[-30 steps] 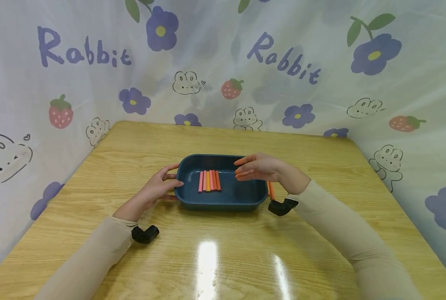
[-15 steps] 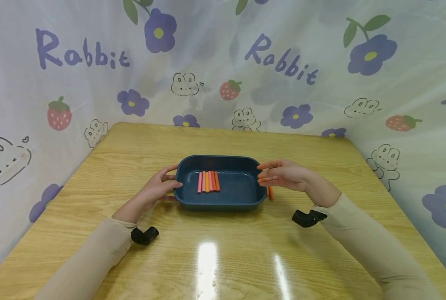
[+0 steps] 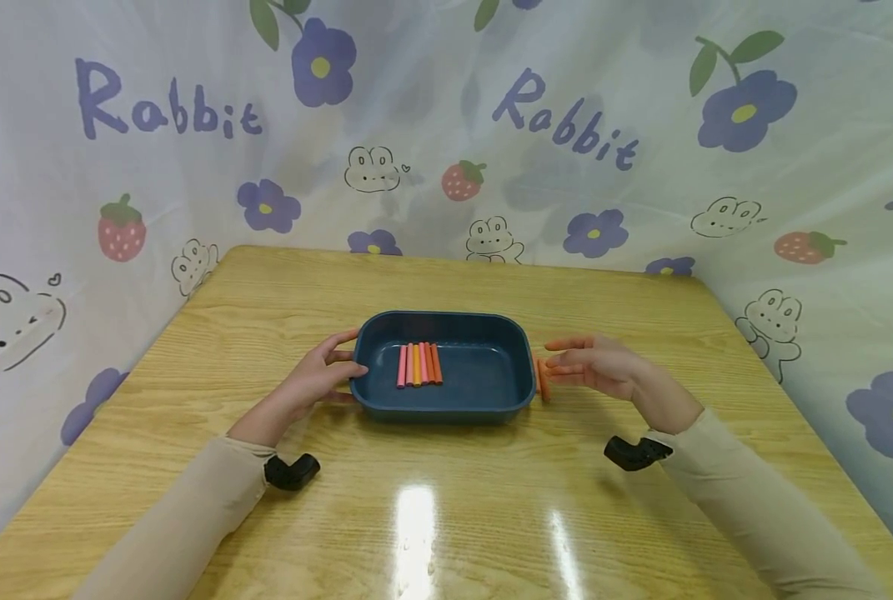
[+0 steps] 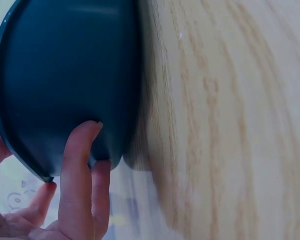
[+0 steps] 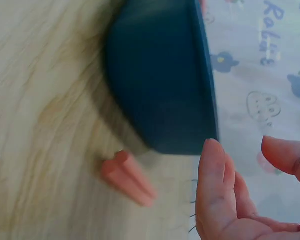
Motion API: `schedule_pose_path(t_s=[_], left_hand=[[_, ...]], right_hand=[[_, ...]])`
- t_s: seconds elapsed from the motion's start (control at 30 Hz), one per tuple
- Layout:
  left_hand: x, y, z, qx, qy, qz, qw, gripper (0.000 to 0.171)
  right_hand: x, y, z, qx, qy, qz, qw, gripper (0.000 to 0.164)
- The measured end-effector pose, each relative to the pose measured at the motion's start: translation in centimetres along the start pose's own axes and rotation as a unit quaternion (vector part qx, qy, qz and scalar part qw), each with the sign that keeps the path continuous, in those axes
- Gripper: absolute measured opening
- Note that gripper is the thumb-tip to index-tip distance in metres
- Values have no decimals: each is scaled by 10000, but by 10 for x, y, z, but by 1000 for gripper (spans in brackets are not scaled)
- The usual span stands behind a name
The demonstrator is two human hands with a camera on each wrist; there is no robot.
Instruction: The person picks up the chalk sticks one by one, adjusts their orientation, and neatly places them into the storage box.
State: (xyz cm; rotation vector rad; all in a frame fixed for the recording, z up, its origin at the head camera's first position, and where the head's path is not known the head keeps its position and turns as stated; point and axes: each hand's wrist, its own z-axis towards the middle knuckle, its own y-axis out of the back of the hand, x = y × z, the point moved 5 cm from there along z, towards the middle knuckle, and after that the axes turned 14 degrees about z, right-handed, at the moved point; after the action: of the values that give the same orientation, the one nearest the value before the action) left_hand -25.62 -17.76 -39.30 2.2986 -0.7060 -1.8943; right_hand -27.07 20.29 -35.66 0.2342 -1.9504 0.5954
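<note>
A dark blue rectangular dish (image 3: 454,415) stands on the table. Inside, left of its middle, several thin round sticks (image 3: 419,365) in pink, yellow and orange-red lie side by side. At the dish's left end my left hand (image 3: 313,377) holds the rim, thumb over the edge and fingers against the outer wall (image 4: 90,65). Two orange sticks (image 5: 127,178) lie together on the table by the dish's right end. Over them in the head view hovers my right hand (image 3: 599,367), thumb and fingers spread apart, holding nothing; the right wrist view shows the sticks apart from the fingers.
The wooden table (image 3: 303,542) reaches back to a white curtain (image 3: 431,100) printed with rabbits, flowers and strawberries. A black angled piece (image 3: 637,452) sits at my right wrist and another black piece (image 3: 292,472) at my left.
From above the dish's right part my right hand has moved right, past its rim, to the orange sticks outside. My left hand and the dish have stayed in place.
</note>
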Motion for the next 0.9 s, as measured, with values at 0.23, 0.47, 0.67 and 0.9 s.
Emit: schedule_pose_path(t_s=[0.23,0.47,0.67,0.9], left_hand=[[-1,-2,1,3,-18,-3,10000,70],[0,-1,0,6,-19,-54,10000,72],[1,-1,0,7,-11,-77,10000,73],[0,-1,0,-1,-8,-51,10000,71]], right_hand=[[-14,23,7,-669,67,-31,9977,56],[-30,35,18,-952,-75,-73,9954,60],[-36,32,26,-1052,-180,-504,9930,64],[-39,26,34,-1025,-242,-1269,9863,73]])
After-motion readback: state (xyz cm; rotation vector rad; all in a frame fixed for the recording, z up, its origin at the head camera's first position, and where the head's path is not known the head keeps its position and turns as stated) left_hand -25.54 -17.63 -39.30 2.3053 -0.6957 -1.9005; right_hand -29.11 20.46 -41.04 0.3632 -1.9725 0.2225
